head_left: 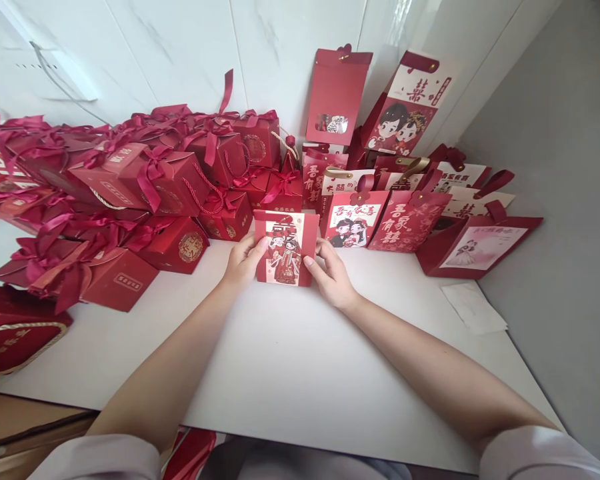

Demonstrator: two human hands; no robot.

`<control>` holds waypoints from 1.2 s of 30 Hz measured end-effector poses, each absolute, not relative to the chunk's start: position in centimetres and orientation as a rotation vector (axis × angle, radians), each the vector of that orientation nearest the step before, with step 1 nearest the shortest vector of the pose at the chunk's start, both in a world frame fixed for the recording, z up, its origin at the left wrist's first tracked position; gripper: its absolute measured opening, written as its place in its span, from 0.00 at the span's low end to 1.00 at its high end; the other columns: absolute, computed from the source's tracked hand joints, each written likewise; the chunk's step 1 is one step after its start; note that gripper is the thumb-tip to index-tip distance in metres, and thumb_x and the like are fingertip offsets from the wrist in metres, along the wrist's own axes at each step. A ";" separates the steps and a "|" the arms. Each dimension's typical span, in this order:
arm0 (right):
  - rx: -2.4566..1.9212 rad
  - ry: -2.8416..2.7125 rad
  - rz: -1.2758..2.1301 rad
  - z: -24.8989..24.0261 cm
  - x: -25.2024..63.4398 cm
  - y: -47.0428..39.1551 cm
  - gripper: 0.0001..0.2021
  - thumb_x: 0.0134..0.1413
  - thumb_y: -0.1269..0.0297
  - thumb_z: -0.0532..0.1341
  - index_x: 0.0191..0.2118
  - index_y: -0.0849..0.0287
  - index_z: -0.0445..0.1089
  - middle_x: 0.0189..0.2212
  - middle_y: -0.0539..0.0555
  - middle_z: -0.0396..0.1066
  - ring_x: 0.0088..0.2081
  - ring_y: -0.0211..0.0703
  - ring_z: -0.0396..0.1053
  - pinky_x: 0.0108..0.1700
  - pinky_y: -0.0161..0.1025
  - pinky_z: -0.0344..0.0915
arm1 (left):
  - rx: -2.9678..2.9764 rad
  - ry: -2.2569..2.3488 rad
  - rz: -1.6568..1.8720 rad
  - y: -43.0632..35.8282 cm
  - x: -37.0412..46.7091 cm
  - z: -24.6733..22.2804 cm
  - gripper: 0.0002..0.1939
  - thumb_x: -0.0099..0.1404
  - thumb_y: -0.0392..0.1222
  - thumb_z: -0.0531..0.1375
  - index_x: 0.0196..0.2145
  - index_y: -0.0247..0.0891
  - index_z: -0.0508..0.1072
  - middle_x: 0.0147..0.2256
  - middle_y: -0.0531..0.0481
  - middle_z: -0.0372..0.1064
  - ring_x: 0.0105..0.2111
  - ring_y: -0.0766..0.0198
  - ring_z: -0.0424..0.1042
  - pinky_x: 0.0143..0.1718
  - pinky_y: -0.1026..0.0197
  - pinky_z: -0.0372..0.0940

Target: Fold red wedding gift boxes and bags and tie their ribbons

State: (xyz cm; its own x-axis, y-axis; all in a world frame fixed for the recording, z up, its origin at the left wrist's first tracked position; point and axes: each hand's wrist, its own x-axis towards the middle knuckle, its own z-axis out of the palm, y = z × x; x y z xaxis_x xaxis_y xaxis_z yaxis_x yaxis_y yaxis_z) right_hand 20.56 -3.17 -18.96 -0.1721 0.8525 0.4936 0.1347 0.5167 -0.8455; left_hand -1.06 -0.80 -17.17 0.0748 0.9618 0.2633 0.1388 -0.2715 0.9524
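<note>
Between my two hands a red gift box [286,257] stands upright over the white table, its front printed with a cartoon couple and dark Chinese lettering. My left hand [246,258] grips its left edge, thumb on the front face. On the opposite edge my right hand [333,275] holds it the same way, thumb near the lower right. The fingers behind the box are partly hidden. Just beyond it sit a red box with a pink ribbon [284,190] and a white-and-red couple gift box [356,223].
Many red ribboned boxes [163,177] are piled along the left and back. Tall gift boxes [403,110] stand stacked at the back right, near a grey wall [555,180]. A folded white paper [473,307] lies on the white table [290,373]. A rope-handled red box [10,320] is at far left.
</note>
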 end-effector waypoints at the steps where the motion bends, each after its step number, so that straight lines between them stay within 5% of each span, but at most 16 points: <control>1: -0.848 -1.644 0.791 -18.8 20.6 -3.3 0.13 0.67 0.50 0.55 0.37 0.54 0.63 0.52 0.58 0.67 0.55 0.51 0.65 0.60 0.49 0.60 | 1.567 1.128 1.311 -0.8 -1.0 -17.0 0.21 0.67 0.56 0.59 0.49 0.38 0.75 0.48 0.44 0.74 0.51 0.52 0.71 0.54 0.55 0.64; 5: -0.777 -1.599 0.806 -18.6 21.0 -4.0 0.14 0.68 0.49 0.53 0.37 0.54 0.62 0.44 0.58 0.71 0.47 0.50 0.71 0.53 0.49 0.65 | 1.630 1.163 1.463 -0.9 -0.8 -16.4 0.17 0.65 0.51 0.63 0.47 0.42 0.70 0.49 0.46 0.71 0.52 0.55 0.70 0.55 0.55 0.63; 10: -0.804 -1.540 1.056 -18.9 20.9 -4.9 0.16 0.68 0.46 0.52 0.35 0.52 0.59 0.26 0.50 0.71 0.21 0.40 0.67 0.27 0.41 0.65 | 1.549 1.295 1.480 -0.4 -1.4 -15.7 0.16 0.63 0.52 0.63 0.45 0.42 0.70 0.50 0.46 0.70 0.53 0.55 0.69 0.56 0.54 0.61; 12: -0.861 -1.540 0.993 -18.9 20.7 -4.8 0.15 0.67 0.47 0.54 0.35 0.52 0.61 0.29 0.51 0.71 0.24 0.41 0.68 0.29 0.41 0.66 | 1.432 1.282 1.403 -0.1 -1.7 -15.5 0.17 0.64 0.57 0.60 0.41 0.40 0.73 0.46 0.46 0.73 0.49 0.54 0.71 0.53 0.54 0.62; 15: -0.913 -1.505 0.791 -18.7 20.5 -4.1 0.13 0.65 0.49 0.58 0.44 0.52 0.64 0.44 0.57 0.71 0.42 0.47 0.71 0.44 0.46 0.69 | 1.294 1.277 1.303 0.3 -2.1 -15.6 0.24 0.63 0.64 0.58 0.36 0.38 0.75 0.39 0.46 0.76 0.43 0.53 0.73 0.47 0.55 0.64; 19: -0.913 -1.474 0.973 -19.3 20.4 -2.9 0.21 0.61 0.48 0.61 0.54 0.51 0.61 0.60 0.60 0.62 0.60 0.52 0.62 0.60 0.53 0.62 | 1.237 1.294 1.102 0.3 -2.6 -16.2 0.26 0.59 0.66 0.61 0.36 0.38 0.77 0.35 0.46 0.77 0.37 0.51 0.74 0.40 0.54 0.64; 26: -0.768 -1.513 1.198 -20.2 20.1 -2.2 0.15 0.59 0.49 0.63 0.40 0.54 0.63 0.44 0.55 0.73 0.42 0.46 0.74 0.46 0.46 0.73 | 1.288 1.270 0.965 0.5 -2.8 -16.8 0.25 0.56 0.65 0.65 0.36 0.39 0.76 0.37 0.49 0.77 0.38 0.55 0.74 0.38 0.59 0.64; 32: -0.751 -1.578 1.032 -19.7 20.0 -3.5 0.09 0.65 0.54 0.59 0.43 0.53 0.65 0.43 0.55 0.73 0.45 0.45 0.73 0.52 0.46 0.71 | 1.130 1.143 0.665 -0.5 -2.9 -15.2 0.31 0.56 0.67 0.64 0.41 0.33 0.79 0.38 0.37 0.78 0.34 0.50 0.77 0.34 0.54 0.69; 36: -0.730 -1.641 0.881 -19.6 19.7 -4.8 0.06 0.67 0.59 0.57 0.47 0.52 0.64 0.47 0.57 0.71 0.48 0.47 0.72 0.54 0.49 0.69 | 0.886 0.820 0.319 -1.7 -3.5 -14.7 0.34 0.60 0.68 0.60 0.48 0.34 0.78 0.44 0.34 0.78 0.41 0.45 0.78 0.41 0.48 0.71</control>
